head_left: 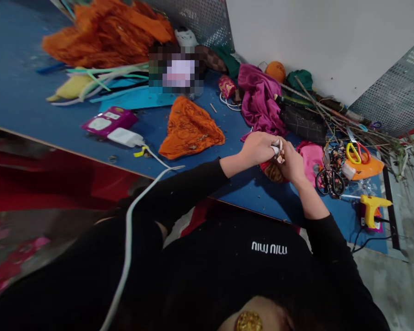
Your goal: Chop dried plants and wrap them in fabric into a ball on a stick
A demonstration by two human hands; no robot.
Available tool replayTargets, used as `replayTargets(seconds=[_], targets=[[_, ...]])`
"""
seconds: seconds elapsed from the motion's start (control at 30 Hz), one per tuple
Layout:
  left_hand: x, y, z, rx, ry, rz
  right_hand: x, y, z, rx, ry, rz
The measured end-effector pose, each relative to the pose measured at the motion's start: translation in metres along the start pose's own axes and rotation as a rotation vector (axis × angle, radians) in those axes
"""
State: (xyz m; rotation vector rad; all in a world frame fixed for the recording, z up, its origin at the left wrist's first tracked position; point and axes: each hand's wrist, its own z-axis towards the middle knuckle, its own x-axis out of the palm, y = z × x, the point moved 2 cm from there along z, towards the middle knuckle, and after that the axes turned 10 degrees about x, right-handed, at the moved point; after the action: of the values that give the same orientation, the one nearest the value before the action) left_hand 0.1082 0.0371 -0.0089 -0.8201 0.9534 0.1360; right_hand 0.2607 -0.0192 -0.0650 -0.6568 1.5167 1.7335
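Note:
Both hands meet near the front edge of the blue table. My left hand (pixel 257 149) has its fingers curled around a small crumpled whitish piece (pixel 278 148), perhaps cloth or paper. From the other side, the closed fingers of my right hand (pixel 292 162) pinch the same piece. Directly below them is a rounded brown and red thing (pixel 273 172), partly covered by the hands; whether they touch it I cannot tell. A pink cloth (pixel 313 164) lies just right of my right hand, and a magenta cloth (pixel 262 99) spreads behind both hands.
Black-handled scissors (pixel 329 180), scissors with yellow and red handles (pixel 357 151) and a yellow glue gun (pixel 372 210) lie at right. Thin sticks (pixel 376 133) pile behind them. Left are an orange cloth (pixel 191 131) and a purple power strip (pixel 112 122), its white cable (pixel 129 230) crossing my left arm.

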Motion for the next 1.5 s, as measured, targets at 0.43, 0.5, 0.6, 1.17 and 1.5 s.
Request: replayTargets(seconds=[0.43,0.5,0.6,1.17,1.5], targets=[[-0.047,0.016,0.002,0.159,-0.031,0.123,-0.006,-0.002,-0.003,0.028,-0.045,0.132],[-0.048,0.014,0.005,0.218,0.021,0.032,-0.008,0.000,-0.003,0.038,-0.060,0.147],[-0.050,0.010,0.007,0.278,-0.012,-0.037,-0.011,0.002,-0.004,0.062,-0.076,0.184],[-0.010,0.021,-0.012,0.194,-0.155,0.064,-0.009,-0.005,-0.008,0.053,-0.109,0.116],[-0.001,0.023,-0.017,0.289,-0.262,0.281,-0.007,-0.008,-0.011,0.092,-0.101,0.161]])
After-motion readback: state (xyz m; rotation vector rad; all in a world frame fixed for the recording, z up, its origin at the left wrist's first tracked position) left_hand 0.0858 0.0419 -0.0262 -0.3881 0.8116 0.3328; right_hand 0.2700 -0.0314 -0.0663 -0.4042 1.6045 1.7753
